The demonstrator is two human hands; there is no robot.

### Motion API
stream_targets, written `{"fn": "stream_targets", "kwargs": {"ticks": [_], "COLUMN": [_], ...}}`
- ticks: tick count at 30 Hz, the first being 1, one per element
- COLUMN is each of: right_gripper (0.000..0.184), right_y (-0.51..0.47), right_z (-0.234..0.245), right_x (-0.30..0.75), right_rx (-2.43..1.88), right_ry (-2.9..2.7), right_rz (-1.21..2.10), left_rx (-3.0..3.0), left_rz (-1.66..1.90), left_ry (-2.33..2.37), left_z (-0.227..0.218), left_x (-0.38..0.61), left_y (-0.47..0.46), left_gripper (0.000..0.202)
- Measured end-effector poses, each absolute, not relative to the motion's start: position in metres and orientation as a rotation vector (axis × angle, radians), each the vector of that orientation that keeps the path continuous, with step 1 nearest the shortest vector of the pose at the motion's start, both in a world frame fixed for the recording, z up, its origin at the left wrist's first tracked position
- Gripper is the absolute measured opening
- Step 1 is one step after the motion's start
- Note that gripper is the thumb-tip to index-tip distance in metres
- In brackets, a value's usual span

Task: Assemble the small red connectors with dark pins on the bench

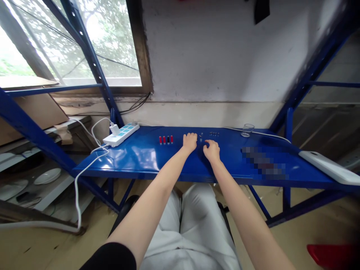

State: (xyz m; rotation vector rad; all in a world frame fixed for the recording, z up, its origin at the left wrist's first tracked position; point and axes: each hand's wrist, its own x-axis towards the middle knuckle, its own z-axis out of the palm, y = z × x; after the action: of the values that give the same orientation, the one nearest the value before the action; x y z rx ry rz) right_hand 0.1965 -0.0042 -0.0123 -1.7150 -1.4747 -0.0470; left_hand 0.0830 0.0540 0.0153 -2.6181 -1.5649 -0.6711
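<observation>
Both my arms reach forward over a blue metal shelf (140, 157). My left hand (189, 141) rests knuckles up on the shelf, fingers curled, just right of a short row of red and black upright pieces (165, 140). My right hand (211, 149) lies close beside it, fingers bent and pinched toward some tiny grey parts (200, 137) between the hands. A row of small dark parts (214, 134) lies just beyond my right hand. What the fingers hold is too small to make out.
A white power strip (120, 135) with a plugged charger and white cable (84, 168) sits at the shelf's left. A small clear glass (248, 130) stands at the back right, a white flat object (329, 167) at the far right. Blue rack posts (92, 63) flank the shelf. Plates (47, 176) lie lower left.
</observation>
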Motion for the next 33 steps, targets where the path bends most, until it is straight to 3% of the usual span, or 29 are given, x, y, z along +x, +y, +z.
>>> {"fn": "stream_targets", "kwargs": {"ticks": [10, 23, 33], "right_gripper": [0.039, 0.056, 0.056], "right_y": [0.006, 0.023, 0.033], "right_z": [-0.024, -0.027, -0.021], "right_x": [0.194, 0.197, 0.192], "right_rx": [-1.843, -2.005, -2.077], "right_ry": [-1.697, -1.849, -1.854], "right_rz": [0.003, 0.193, 0.243], "left_rx": [-2.566, -2.393, -2.41], "left_rz": [-0.834, -1.888, -1.938], "left_ry": [-1.575, -1.932, -1.815], "left_z": [0.018, -0.004, 0.001], "left_x": [0.057, 0.012, 0.008], "left_y": [0.036, 0.014, 0.007], "left_gripper": [0.014, 0.008, 0.007]}}
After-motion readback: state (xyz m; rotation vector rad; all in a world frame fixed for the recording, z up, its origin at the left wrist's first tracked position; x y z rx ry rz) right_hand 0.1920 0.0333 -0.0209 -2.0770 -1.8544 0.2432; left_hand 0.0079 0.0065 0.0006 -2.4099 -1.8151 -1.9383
